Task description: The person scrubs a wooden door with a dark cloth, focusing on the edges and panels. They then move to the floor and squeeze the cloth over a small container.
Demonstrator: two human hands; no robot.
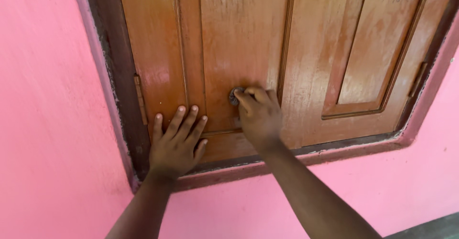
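Both hands up against wooden window shutters [244,43] set in a pink wall [48,100].

Left hand [177,143]: open, palm flat, fingers spread and pressed on the lower part of the left-side shutter [162,43], just above the bottom rail. Nothing held. Thumb angled out toward the shutters' middle.

Right hand [258,117]: closed around a small round metal knob [234,96] on the middle panel, fingers curled over it from the right, only the knob's left edge showing. Knob low on the shutters, just right of and slightly above the left hand's fingertips.

Dark brown frame [119,76] around the shutters, paint chipped along its edges. Small metal hinge [140,99] on the shutters' left edge, just above and left of the left hand. Second hinge [419,78] on the far right edge, well apart from both hands. Right-side shutter [373,52] with a raised inner panel, faint chalk scribble near its top. Sill [334,150] below the shutters, pink with worn patches, running under both wrists. Strip of grey floor [430,227] far below the shutters, at lower right.
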